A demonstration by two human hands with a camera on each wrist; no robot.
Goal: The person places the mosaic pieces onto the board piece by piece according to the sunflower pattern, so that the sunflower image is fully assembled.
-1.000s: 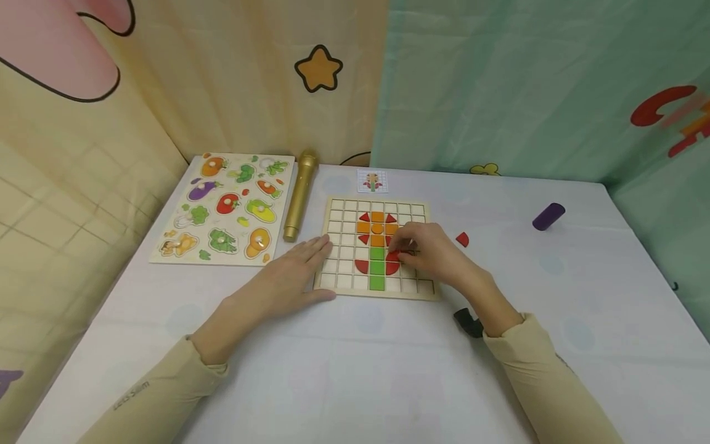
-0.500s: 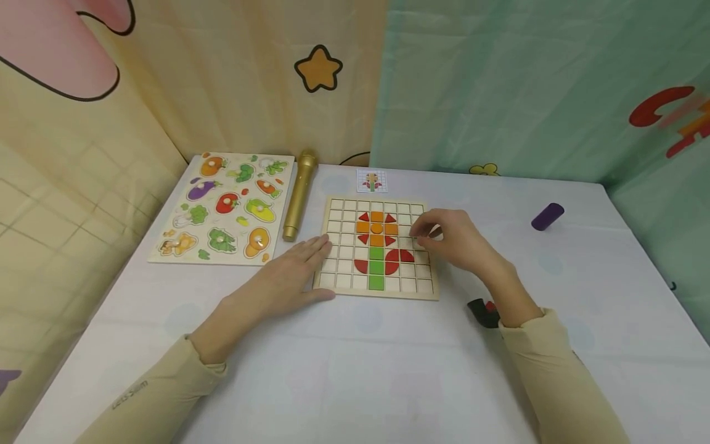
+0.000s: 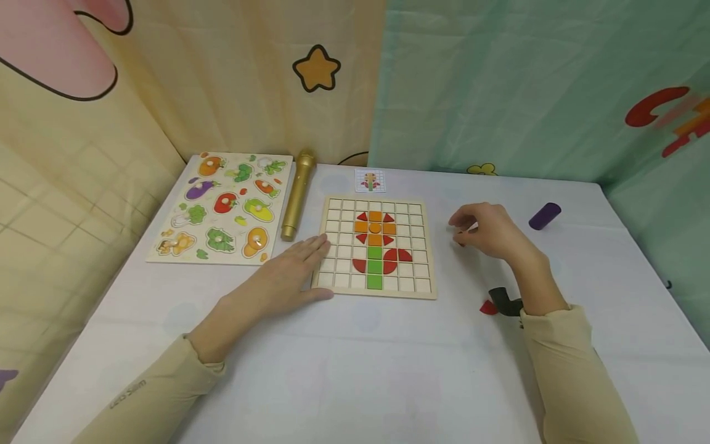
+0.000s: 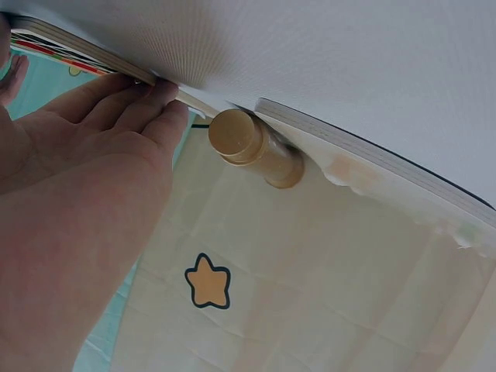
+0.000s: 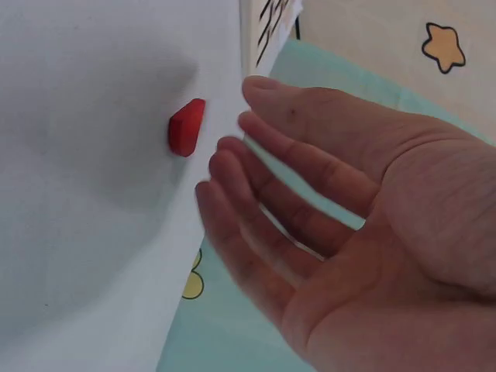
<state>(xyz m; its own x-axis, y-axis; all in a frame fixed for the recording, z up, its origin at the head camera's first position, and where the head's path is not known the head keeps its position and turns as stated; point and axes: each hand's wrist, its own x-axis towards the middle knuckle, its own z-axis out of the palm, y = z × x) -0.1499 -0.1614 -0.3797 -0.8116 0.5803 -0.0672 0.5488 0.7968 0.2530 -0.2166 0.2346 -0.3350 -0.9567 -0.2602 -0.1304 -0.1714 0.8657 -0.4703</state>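
My left hand lies with straight fingers along the left edge of a wooden grid board, touching it. Orange, green and red shaped tiles fill some of its squares, among them a red quarter-circle tile right of the green column. Beyond the board's right side, my right hand hovers over the table with fingers bent and parted. Just off its fingertips, a loose red tile sits on the cloth in the right wrist view; the head view mostly hides it behind the hand.
Another red tile lies beside a black curved piece, partly under the right forearm. A purple cylinder is at the right. Behind the board is a small pattern card; leftward are a gold microphone and a vegetable puzzle.
My right hand has let go of a red quarter-circle tile on the board and moved right, to above the loose red tile. My left hand has stayed at the board's edge.
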